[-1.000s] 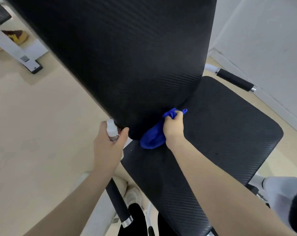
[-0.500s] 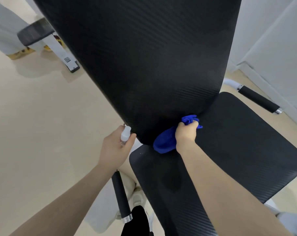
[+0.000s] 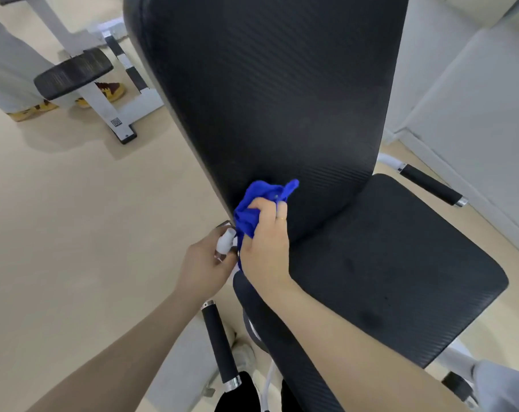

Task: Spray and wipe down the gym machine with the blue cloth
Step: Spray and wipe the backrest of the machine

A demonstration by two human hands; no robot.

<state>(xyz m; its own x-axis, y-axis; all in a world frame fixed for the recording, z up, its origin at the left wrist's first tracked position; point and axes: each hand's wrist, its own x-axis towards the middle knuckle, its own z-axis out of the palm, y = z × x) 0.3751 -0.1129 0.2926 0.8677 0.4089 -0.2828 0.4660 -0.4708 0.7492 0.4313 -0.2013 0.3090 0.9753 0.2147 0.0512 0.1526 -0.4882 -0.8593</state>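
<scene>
cloth (image 3: 254, 208) bunched, vivid blue, in right hand (image 3: 264, 251)

Pretty bright, even indoor light, nothing harsh. Soft shadows sit on the floor (image 3: 74, 203) under the frame at the far left, and a faint sheen runs across the black backrest pad (image 3: 267, 99). Wide-angle lens bends the straight lines near the edges; the whole frame's slightly soft, blurrier toward the corners.
</scene>
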